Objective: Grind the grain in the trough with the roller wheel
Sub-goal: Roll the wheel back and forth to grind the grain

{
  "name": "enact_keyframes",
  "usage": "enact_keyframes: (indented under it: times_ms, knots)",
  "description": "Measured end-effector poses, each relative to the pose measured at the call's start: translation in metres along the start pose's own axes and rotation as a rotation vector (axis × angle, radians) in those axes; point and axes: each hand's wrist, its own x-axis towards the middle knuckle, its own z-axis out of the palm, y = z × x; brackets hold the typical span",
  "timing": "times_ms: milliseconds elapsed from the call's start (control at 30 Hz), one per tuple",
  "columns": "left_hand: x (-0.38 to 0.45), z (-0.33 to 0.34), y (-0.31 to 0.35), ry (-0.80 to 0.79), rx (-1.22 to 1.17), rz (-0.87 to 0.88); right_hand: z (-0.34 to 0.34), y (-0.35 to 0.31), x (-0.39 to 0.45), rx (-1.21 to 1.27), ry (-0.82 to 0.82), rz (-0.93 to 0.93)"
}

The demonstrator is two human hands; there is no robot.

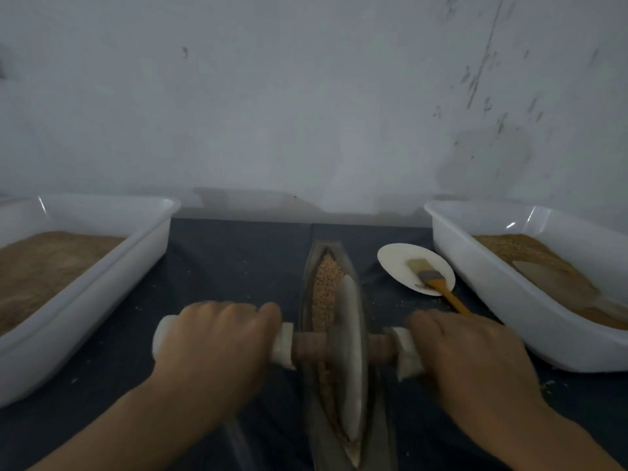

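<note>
A narrow boat-shaped metal trough point(311, 266) lies lengthwise on the dark cloth in front of me, with tan grain point(324, 283) along its channel. The pale disc of the roller wheel point(350, 351) stands upright in the trough, near its middle and front. A brown axle point(311, 346) runs through the wheel to white handle ends on both sides. My left hand point(212, 345) is closed around the left handle. My right hand point(472, 362) is closed around the right handle.
A white plastic tub point(102, 283) holding brown ground material stands at the left. A second white tub point(509, 300) with grain and a scoop stands at the right. A small white plate point(397, 256) with an orange-handled brush point(438, 283) lies between trough and right tub. A wall rises just behind.
</note>
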Motion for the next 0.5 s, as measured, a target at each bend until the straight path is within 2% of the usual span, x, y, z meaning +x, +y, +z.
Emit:
enact_keyframes:
  times_ms: [33, 167, 267, 400, 500]
  knots:
    - [-0.003, -0.002, 0.0, 0.021, -0.012, 0.007, 0.0, 0.001, -0.005, 0.005, -0.017, 0.002]
    - [0.025, 0.016, -0.001, -0.087, 0.048, -0.09, 0.021, 0.01, 0.011, -0.014, -0.107, 0.055]
    - [0.063, 0.039, -0.013, -0.191, 0.049, -0.201, 0.052, 0.02, 0.052, -0.074, -0.086, 0.092]
    - [0.083, 0.047, -0.016, -0.176, 0.045, -0.239, 0.064, 0.025, 0.081, -0.007, -0.184, 0.176]
    - [0.058, 0.033, -0.008, -0.185, 0.044, -0.234, 0.042, 0.016, 0.052, -0.046, -0.169, 0.124]
